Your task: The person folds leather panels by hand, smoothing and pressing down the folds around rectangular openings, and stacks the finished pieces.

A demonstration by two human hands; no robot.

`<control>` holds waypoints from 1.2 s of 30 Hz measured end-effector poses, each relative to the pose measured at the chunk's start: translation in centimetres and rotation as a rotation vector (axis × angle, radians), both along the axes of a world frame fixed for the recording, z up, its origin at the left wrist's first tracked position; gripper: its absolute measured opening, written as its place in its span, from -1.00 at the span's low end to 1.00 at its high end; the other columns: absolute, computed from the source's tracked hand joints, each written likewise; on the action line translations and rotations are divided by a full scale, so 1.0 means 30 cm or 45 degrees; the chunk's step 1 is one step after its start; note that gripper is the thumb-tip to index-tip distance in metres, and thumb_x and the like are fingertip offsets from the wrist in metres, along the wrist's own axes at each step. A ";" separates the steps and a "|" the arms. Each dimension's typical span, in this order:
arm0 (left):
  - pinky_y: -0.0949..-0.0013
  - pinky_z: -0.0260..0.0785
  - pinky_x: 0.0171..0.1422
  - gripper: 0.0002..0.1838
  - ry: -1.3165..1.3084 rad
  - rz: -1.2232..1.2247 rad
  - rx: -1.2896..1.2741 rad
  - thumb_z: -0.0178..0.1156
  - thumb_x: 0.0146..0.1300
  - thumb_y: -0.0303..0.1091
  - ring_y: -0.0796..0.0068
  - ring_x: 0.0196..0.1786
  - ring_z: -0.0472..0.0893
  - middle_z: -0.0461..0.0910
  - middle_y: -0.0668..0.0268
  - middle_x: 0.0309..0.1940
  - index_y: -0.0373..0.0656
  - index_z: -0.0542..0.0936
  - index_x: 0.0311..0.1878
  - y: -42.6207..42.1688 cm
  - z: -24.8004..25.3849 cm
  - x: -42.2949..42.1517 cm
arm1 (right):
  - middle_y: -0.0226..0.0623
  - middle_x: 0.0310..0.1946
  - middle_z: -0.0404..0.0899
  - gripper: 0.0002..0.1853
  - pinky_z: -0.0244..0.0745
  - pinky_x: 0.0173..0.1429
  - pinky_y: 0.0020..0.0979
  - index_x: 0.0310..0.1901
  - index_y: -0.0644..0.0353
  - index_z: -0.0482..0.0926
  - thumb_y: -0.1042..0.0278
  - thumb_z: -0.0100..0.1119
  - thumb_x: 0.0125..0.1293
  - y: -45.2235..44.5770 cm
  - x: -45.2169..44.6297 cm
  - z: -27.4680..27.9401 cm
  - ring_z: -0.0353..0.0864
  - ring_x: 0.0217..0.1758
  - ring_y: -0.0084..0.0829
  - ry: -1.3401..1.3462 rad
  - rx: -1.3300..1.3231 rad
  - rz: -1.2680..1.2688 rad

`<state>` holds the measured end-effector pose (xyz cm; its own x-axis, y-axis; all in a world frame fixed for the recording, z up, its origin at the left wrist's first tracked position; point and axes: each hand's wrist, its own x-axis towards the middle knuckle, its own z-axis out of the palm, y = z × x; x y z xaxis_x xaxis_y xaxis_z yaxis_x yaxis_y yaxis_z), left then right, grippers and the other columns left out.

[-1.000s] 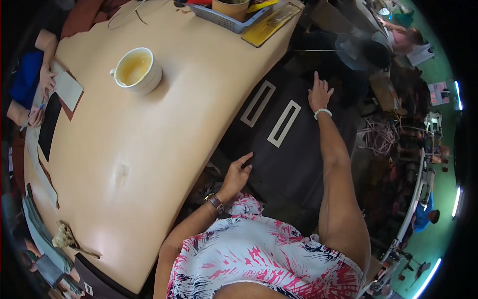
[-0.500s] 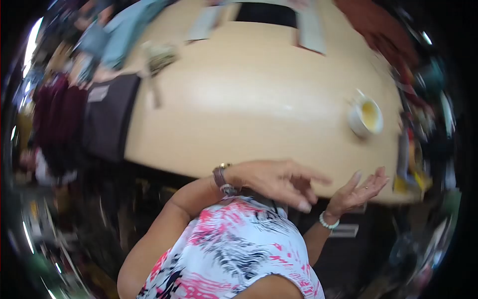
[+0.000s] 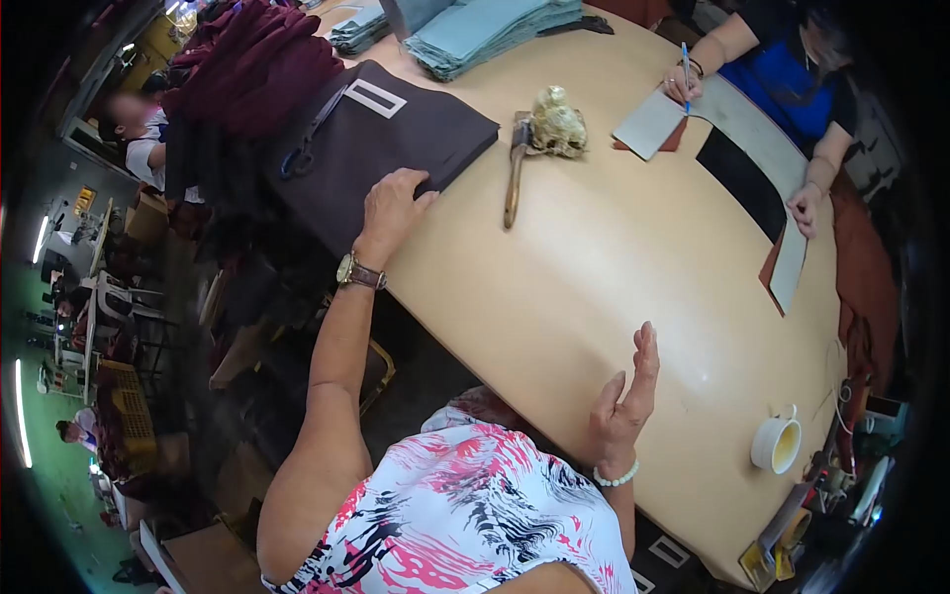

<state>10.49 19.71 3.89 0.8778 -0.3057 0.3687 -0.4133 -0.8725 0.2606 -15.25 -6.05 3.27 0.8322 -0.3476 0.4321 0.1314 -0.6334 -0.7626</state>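
Observation:
My left hand (image 3: 394, 210) is at the near edge of a stack of dark grey fabric (image 3: 416, 124), its fingers bent over the edge and the thumb beside them. How firmly it grips does not show. On that stack lie dark-handled scissors (image 3: 302, 153) and a white rectangular frame (image 3: 375, 97). My right hand (image 3: 623, 406) is raised at the table's near edge, fingers stretched and thumb apart, holding nothing. To the right of the fabric are a wooden-handled brush (image 3: 515, 178) and a lumpy, yellowish wrapped object (image 3: 559, 129).
A white cup (image 3: 775, 445) with yellowish contents stands on the table (image 3: 594, 267) at right. Across it, a co-worker's hand (image 3: 683, 84) holds a blue pen over a pale template (image 3: 648, 124). Maroon fabric (image 3: 257, 69) and light-blue pieces (image 3: 485, 35) are piled at the back left.
My view has turned left. My left hand has gone from in front of my body to the dark grey fabric. My right hand stays open, now more upright.

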 end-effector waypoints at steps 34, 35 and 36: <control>0.24 0.48 -0.18 -0.74 -0.020 -0.237 0.082 0.19 0.02 -0.42 0.16 -0.25 0.59 0.62 0.14 -0.30 -0.24 0.62 -0.18 0.099 -0.027 0.142 | -0.13 -0.13 0.43 -0.32 0.47 -0.20 -0.45 0.40 0.30 -0.29 0.65 -0.26 0.30 0.521 0.889 -0.001 0.51 -0.35 -0.45 -0.173 0.262 0.621; 0.26 0.48 -0.20 -0.74 -0.004 -0.216 -0.082 0.17 0.03 -0.44 0.17 -0.29 0.60 0.63 0.12 -0.32 -0.25 0.61 -0.16 0.106 -0.026 0.155 | -0.12 -0.21 0.45 -0.30 0.48 -0.22 -0.42 0.40 0.32 -0.32 0.63 -0.23 0.31 0.523 0.892 -0.005 0.53 -0.36 -0.40 -0.129 0.207 0.577; 0.28 0.48 -0.22 -0.73 0.011 -0.194 -0.246 0.15 0.04 -0.46 0.19 -0.32 0.61 0.63 0.11 -0.33 -0.26 0.61 -0.14 0.119 -0.025 0.168 | -0.12 -0.23 0.46 -0.27 0.48 -0.22 -0.42 0.40 0.33 -0.33 0.58 -0.17 0.31 0.520 0.905 -0.026 0.53 -0.37 -0.37 -0.104 0.213 0.546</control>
